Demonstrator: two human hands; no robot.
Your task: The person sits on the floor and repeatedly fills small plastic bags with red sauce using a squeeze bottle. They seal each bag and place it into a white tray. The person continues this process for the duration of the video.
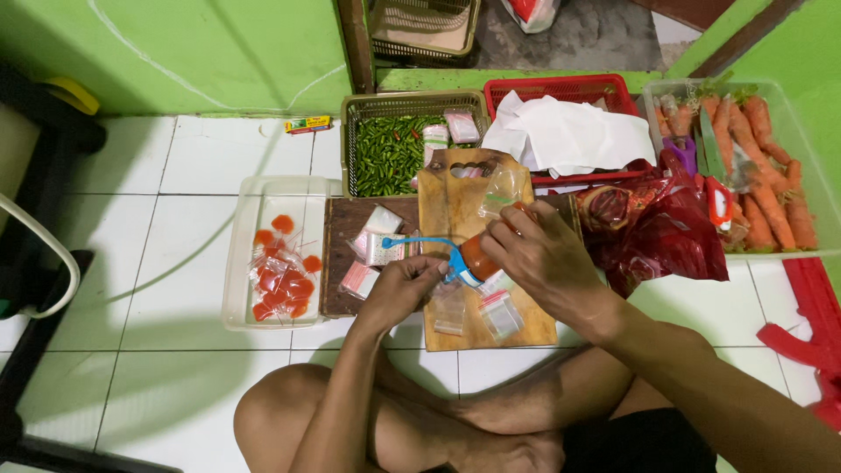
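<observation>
Sitting cross-legged on white floor tiles, a person works over a pale wooden cutting board [455,210]. The right hand [547,258] is clenched around an orange squeeze bottle with a blue cap [477,260], held tilted above the board. The left hand [405,289] pinches the bottle's blue cap end and a small clear plastic pouch [449,308]. A clear plastic tub of filled orange sachets [279,271] lies to the left; a basket of green chillies [390,153] stands beyond the board.

Bottle [480,254] of orange-red sauce lies tilted over the board, blue cap [455,263] leftward (long nozzle [412,240] attached).
</observation>
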